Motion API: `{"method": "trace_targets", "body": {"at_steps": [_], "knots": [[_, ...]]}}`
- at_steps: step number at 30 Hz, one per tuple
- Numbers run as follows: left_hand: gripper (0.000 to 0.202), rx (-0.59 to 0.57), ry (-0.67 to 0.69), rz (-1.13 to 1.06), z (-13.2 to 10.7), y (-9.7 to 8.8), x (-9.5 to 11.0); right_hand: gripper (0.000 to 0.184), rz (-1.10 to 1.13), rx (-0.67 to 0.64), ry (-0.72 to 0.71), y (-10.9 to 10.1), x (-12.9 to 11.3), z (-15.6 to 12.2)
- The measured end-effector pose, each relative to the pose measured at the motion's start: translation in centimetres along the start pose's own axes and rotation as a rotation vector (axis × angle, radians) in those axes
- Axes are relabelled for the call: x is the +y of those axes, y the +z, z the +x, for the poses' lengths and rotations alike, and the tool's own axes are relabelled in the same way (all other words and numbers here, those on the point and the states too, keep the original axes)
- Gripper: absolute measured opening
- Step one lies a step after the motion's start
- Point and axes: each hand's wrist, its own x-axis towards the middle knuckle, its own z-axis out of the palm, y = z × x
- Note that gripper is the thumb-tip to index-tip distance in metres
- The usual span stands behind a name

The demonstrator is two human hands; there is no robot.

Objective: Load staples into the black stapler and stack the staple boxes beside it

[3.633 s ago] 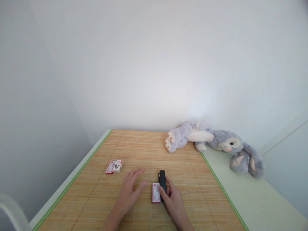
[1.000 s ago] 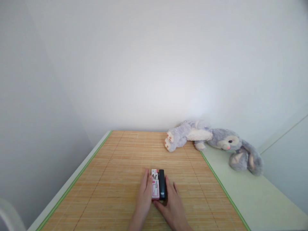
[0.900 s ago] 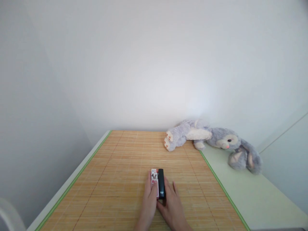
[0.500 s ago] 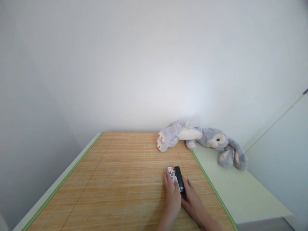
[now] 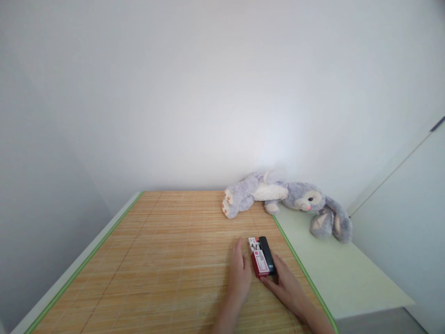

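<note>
A small red and white box [image 5: 261,262] lies on the bamboo mat [image 5: 167,260], with a picture on its far part. Along its right side, touching it, is a black stapler [image 5: 267,256]. My right hand [image 5: 285,286] cups the near right end of this pair. Its thumb reaches across the near end of the box, while its fingers lie against the stapler's right side, partly hidden. My left hand [image 5: 239,274] is just left of the box with a gap between. It is empty, its fingers stretched forward and the thumb apart.
A grey and white plush rabbit [image 5: 271,192] lies on its side along the wall, across the mat's far right corner. The mat has a green edge [image 5: 294,250]. To its right the pale tabletop [image 5: 347,273] continues towards a white panel [image 5: 396,218].
My left hand has let go of the box and drawn away to the left. The box and stapler have shifted a little to the right with my right hand. The view has turned slightly.
</note>
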Motion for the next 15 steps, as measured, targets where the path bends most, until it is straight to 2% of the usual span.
{"method": "trace_targets", "body": {"at_steps": [3,5,7,11,13,15], "knots": [[0.071,-0.112,0.178,0.218,-0.3,-2.7,0.6,0.076,-0.017,0.01,-0.009,-0.1,-0.3,0.0],[0.076,-0.176,0.258,0.345,-0.5,-3.5,1.3,0.076,-0.03,0.017,-0.01,-0.1,-0.5,0.0],[0.076,-0.188,0.277,0.387,-0.5,-3.6,1.9,0.077,-0.04,0.022,-0.008,-0.1,-0.7,0.1],[0.063,-0.132,0.248,0.317,-1.7,-3.5,2.9,0.077,-0.044,0.023,-0.009,-0.1,-1.0,0.2],[0.042,-0.07,0.172,0.205,-3.9,-3.7,3.5,0.078,-0.039,0.03,0.0,-0.1,-0.8,0.1],[0.027,-0.013,0.072,0.079,-7.2,-4.2,4.3,0.079,-0.048,0.037,0.018,-0.1,-0.5,-0.1]]}}
